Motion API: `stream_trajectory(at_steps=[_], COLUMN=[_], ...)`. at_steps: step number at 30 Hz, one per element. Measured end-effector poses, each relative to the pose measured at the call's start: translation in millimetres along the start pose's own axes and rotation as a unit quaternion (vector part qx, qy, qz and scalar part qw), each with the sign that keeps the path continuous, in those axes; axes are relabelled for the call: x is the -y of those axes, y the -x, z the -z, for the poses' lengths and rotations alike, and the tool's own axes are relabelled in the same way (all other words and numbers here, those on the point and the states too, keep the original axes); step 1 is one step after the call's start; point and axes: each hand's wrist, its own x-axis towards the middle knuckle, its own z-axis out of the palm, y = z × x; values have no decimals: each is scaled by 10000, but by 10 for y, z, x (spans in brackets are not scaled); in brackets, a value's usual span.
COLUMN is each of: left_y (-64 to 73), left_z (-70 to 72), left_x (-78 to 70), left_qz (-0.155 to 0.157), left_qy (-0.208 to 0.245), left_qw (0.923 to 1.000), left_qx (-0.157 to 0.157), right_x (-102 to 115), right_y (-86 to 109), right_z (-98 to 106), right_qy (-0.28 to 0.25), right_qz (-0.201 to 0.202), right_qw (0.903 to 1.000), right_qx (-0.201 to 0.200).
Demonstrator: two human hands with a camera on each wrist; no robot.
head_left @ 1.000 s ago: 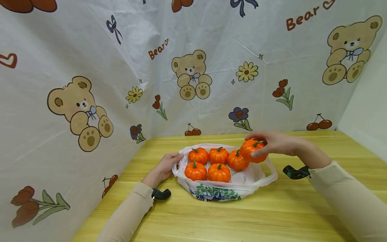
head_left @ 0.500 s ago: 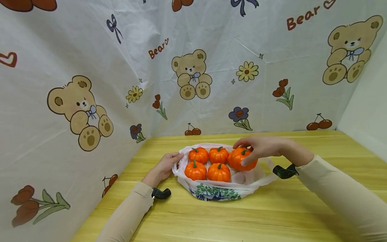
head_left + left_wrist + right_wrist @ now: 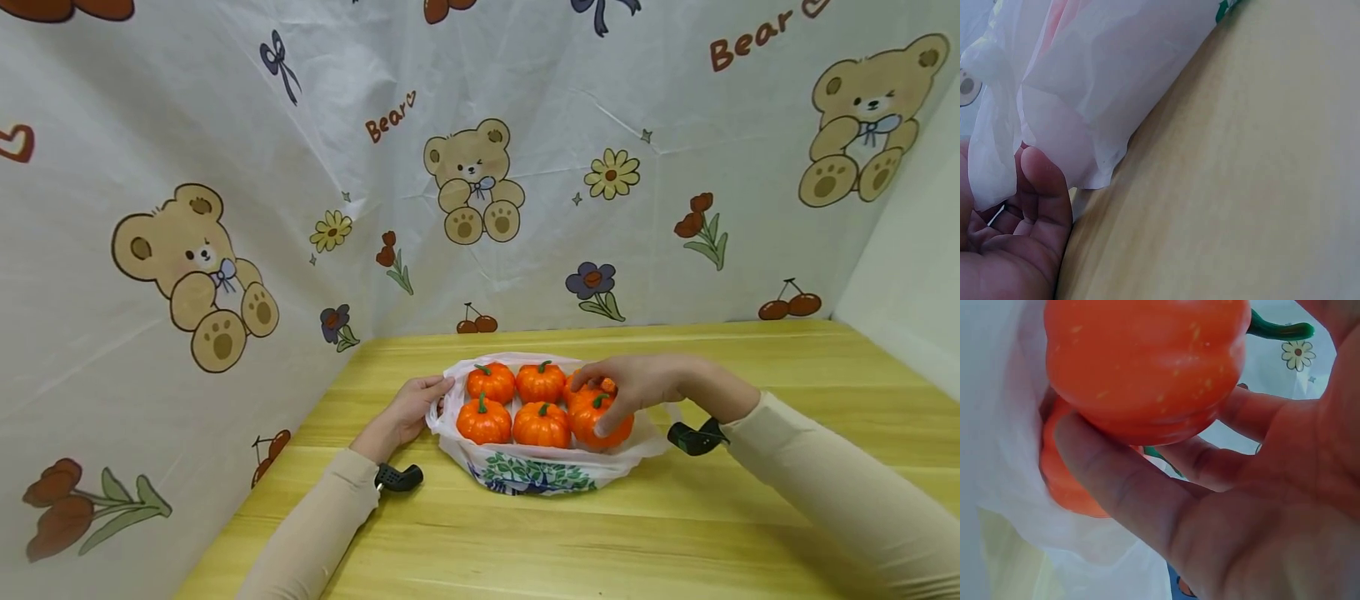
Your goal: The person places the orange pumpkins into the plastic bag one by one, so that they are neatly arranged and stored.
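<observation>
A white plastic bag (image 3: 532, 483) with a green leaf print lies opened out on the table, with several small orange pumpkins (image 3: 542, 425) in two rows inside. My left hand (image 3: 408, 408) grips the bag's left edge by its handle loop (image 3: 991, 156), fingers curled around the thin plastic. At the front right of the bag, my right hand (image 3: 648, 385) holds a toy-like pumpkin (image 3: 598, 421) with a green stem, thumb on the near side and fingers on the far side. Behind it, another pumpkin (image 3: 573, 385) is partly covered by that hand. The right wrist view shows the held pumpkin (image 3: 1147, 369) close up.
The bag stands on a light wooden table (image 3: 525, 550). A white sheet printed with bears and flowers (image 3: 555, 192) hangs behind the table and along its left side. At the right is a plain white wall (image 3: 911, 275).
My right hand has brought its pumpkin from above the bag's right side down and left, to the front right spot among the others. The left hand keeps its grip on the bag.
</observation>
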Motion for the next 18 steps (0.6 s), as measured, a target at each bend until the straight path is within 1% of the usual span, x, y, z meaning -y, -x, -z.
stream_trajectory(at_steps=[8,13,18], left_y=[4,11,9], left_z=[-9,-5,-1], left_x=[-22,-16,-3], left_qz=[7,30,21], left_qy=[-21,-25,-18], left_qw=[10000,10000,10000], left_qx=[-22,30,56], right_x=[-14,-22,-26], right_y=[-14,-22,-29], right_z=[-83,-138,-159], right_qy=[239,315,503], right_qz=[-24,-56,-74], right_qw=[9995,9989,9976], right_qx=[-229,-341,-460])
